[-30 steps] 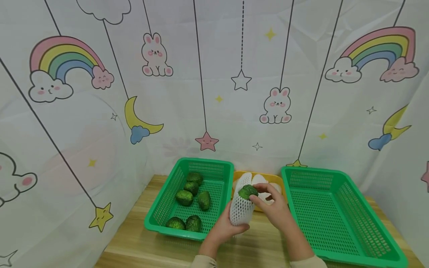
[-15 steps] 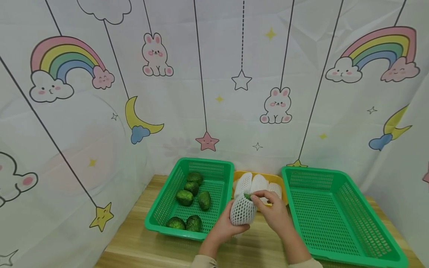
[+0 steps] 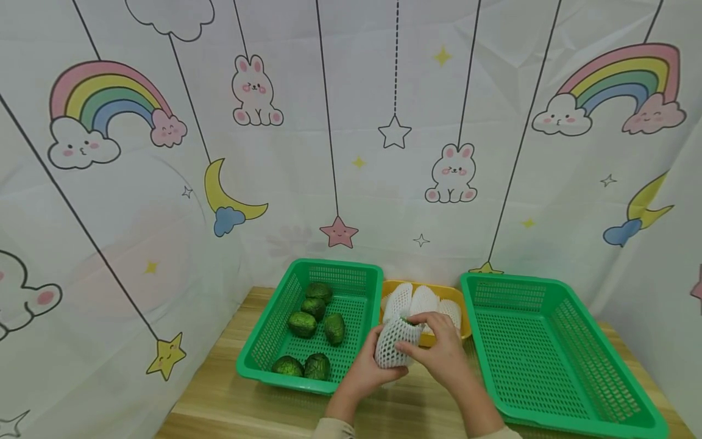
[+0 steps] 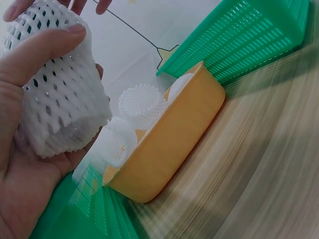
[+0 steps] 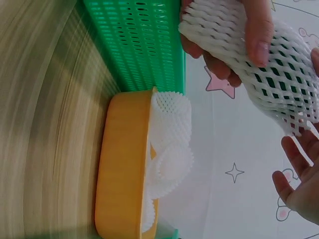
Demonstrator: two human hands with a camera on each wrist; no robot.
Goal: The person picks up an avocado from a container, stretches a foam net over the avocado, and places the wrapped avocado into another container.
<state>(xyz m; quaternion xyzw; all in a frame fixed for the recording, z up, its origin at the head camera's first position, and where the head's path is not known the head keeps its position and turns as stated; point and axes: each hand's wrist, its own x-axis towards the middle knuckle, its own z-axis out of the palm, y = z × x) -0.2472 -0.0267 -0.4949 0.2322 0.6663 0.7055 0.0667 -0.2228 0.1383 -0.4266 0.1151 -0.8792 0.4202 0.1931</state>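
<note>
A dark green avocado (image 3: pixel 406 320) sits inside a white foam net (image 3: pixel 392 349), with only a bit of green showing at the top and through the mesh. My left hand (image 3: pixel 363 370) grips the wrapped fruit from the left and below; in the left wrist view its thumb lies across the foam. At the upper opening my right hand (image 3: pixel 448 353) pinches the foam's rim between thumb and index finger. The right wrist view has the right hand (image 5: pixel 305 191) by the net's open end, with some fingers spread away from it.
On the wooden table (image 3: pixel 219 402), a left green basket (image 3: pixel 248 360) contains several avocados (image 3: pixel 301 324). Behind my hands, a yellow-orange bin (image 4: pixel 169 149) holds white foam nets (image 3: pixel 425 300). Another green basket (image 3: pixel 548 353) stands at the right. A printed cloth (image 3: pixel 296 183) hangs behind.
The avocado has gone down into the foam net, from sticking out at the top to nearly covered. My right hand has shifted from the fruit to the net's rim. My left hand stays put.
</note>
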